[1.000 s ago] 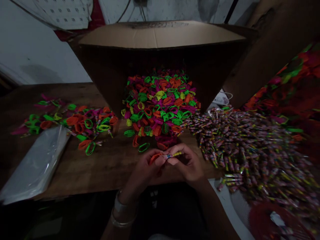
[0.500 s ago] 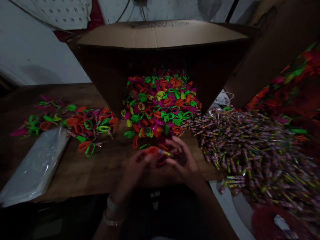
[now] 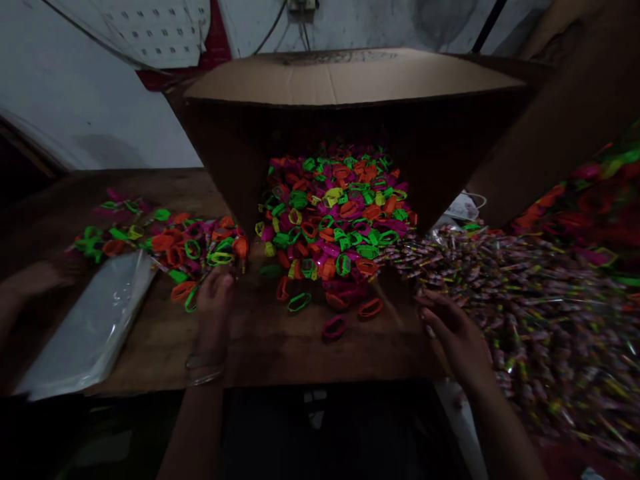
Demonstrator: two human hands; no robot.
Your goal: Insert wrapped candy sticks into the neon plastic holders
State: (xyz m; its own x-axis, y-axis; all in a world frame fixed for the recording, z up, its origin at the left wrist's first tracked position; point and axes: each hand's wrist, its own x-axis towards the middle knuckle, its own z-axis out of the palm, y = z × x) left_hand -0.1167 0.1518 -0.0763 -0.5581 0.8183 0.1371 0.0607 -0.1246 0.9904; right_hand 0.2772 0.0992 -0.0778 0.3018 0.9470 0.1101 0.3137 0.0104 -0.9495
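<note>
My left hand is at the near right edge of a pile of bright plastic toy watches. Its fingers look curled and are blurred, so whether they hold anything is hidden. My right hand reaches with fingers stretched and a little apart to the left edge of a heap of wrapped candy tubes. Nothing shows in it. Between my hands a few loose watch bands lie on the wooden table, among them a pink band, an orange band and a green band.
A cardboard box on its side spills toy watches onto the table. Clear plastic bags lie at left, beside another person's hand. More watches are at far right.
My hands have moved apart, the left to the left pile, the right to the candy heap. The orange watch with a candy tube has left the middle. Another person's hand has appeared at left.
</note>
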